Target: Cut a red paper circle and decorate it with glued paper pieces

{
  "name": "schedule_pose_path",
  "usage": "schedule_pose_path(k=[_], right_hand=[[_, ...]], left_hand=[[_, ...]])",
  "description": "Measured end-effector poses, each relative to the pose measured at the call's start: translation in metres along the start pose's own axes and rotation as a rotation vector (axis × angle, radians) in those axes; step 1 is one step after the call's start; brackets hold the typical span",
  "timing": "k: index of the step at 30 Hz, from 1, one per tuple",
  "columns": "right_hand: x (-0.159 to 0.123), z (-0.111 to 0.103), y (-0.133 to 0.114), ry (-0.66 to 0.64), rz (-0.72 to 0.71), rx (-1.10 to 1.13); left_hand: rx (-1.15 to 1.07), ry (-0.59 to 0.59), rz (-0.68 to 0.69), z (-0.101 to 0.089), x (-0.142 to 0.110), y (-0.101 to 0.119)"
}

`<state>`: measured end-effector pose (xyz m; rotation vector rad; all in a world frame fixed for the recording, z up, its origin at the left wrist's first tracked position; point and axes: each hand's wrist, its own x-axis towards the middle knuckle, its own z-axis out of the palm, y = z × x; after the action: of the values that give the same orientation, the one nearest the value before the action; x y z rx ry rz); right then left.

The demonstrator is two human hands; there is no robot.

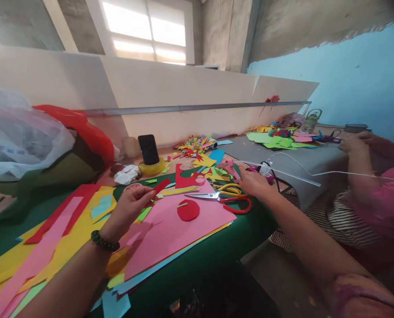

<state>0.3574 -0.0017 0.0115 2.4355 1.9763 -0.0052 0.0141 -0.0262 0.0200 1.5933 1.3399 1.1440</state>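
My left hand, with a dark beaded bracelet at the wrist, pinches a short strip of red paper above the table. My right hand is closed at a pink glue gun; some of its fingers are hidden. A long clear glue stick extends to the right behind that hand. Between my hands, a red paper circle with a small green strip on it lies on pink paper. Scissors with red and yellow handles rest partly open beside the right hand.
A phone stands by a yellow tape roll. Colourful scraps are piled behind. Yellow sheets and plastic bags lie left. A co-worker's hands are at the right, near green paper and a white cord.
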Motion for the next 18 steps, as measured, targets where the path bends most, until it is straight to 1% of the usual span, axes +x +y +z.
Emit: schedule_pose_path(k=[4, 9, 15, 17, 18], right_hand=[[-0.007, -0.006, -0.007, 0.011, -0.006, 0.000], [-0.018, -0.012, -0.023, 0.019, -0.091, -0.018], [-0.018, -0.015, -0.038, -0.012, -0.073, -0.029], [-0.023, -0.020, -0.046, 0.002, -0.120, -0.017], [-0.029, -0.024, -0.051, 0.015, -0.170, 0.002]], left_hand=[[-0.026, -0.004, -0.012, 0.000, 0.000, -0.001], [-0.036, -0.010, -0.005, 0.001, 0.001, -0.002], [-0.037, -0.003, -0.005, 0.000, 0.001, -0.002], [-0.030, -0.010, 0.001, 0.000, 0.001, -0.003], [-0.025, -0.016, 0.005, 0.000, 0.001, -0.005]])
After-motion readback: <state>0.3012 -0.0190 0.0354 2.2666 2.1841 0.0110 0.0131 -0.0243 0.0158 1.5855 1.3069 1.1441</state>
